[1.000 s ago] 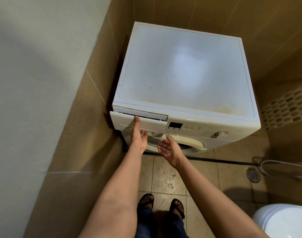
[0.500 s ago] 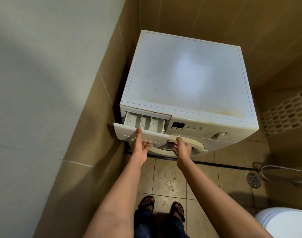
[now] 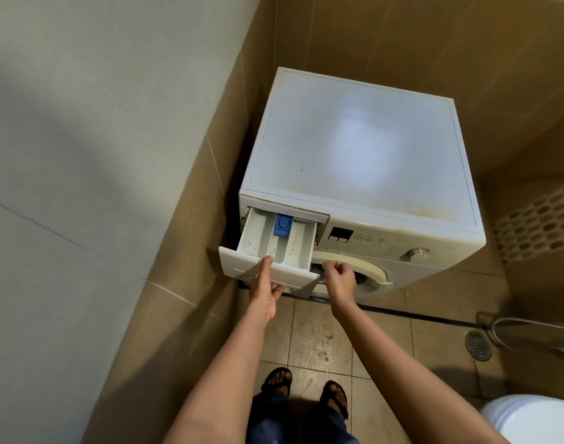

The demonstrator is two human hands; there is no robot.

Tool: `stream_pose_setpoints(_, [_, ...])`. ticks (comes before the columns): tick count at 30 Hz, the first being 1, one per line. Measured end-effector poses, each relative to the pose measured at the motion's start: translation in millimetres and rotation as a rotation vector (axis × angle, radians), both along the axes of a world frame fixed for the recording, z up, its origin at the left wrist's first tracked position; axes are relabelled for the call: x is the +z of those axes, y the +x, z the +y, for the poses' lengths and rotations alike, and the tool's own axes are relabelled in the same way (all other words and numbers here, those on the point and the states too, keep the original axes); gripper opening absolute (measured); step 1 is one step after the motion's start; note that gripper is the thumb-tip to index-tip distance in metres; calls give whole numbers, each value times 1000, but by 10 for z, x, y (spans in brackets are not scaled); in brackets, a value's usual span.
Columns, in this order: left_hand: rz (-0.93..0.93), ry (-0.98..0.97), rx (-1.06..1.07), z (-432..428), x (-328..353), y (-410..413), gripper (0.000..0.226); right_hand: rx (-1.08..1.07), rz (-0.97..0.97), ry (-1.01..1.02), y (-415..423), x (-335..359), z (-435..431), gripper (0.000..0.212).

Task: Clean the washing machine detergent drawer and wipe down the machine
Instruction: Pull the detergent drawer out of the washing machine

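Pulling the detergent drawer (image 3: pixel 242 267) free looks the step in hand; it juts far out of the washing machine (image 3: pixel 354 149). Left grip (image 3: pixel 264 288) pinches its front panel; right grip (image 3: pixel 340 278) hangs curled, seemingly empty, just beside. Next, pressing the blue insert (image 3: pixel 282 224) probably releases it.

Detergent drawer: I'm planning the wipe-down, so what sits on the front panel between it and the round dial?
In the head view, between the detergent drawer and the dial sit a dark display and rows of small printed markings.
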State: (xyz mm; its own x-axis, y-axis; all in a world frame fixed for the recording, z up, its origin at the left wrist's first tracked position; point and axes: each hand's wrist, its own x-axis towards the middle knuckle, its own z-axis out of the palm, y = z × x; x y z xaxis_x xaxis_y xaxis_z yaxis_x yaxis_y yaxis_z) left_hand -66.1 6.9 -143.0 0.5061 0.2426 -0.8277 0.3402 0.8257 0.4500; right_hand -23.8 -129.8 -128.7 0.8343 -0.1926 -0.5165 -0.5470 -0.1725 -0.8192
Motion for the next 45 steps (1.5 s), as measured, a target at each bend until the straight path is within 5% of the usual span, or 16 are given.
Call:
stream_pose_setpoints(8, [23, 24, -18, -26, -46, 1, 68, 474, -293, -318, 332, 147, 224, 35])
stream_pose_setpoints(12, [27, 23, -8, -17, -114, 10, 68, 715, -203, -398, 647, 179, 451, 40])
stream_pose_setpoints(15, [21, 12, -2, -11, -134, 10, 66, 622, -70, -437, 819, 105, 641, 25])
stream_pose_setpoints(21, [63, -3, -35, -10, -211, 19, 66, 416, 81, -413, 1011, -63, 933, 40])
stream_pose_setpoints(31, [37, 41, -65, 20, -218, 5, 54, 221, 80, -367, 981, -159, 1051, 21])
stream_pose_setpoints(45, [67, 97, -83, 16, -113, 22, 53, 199, 44, -392, 942, -165, 1033, 27])
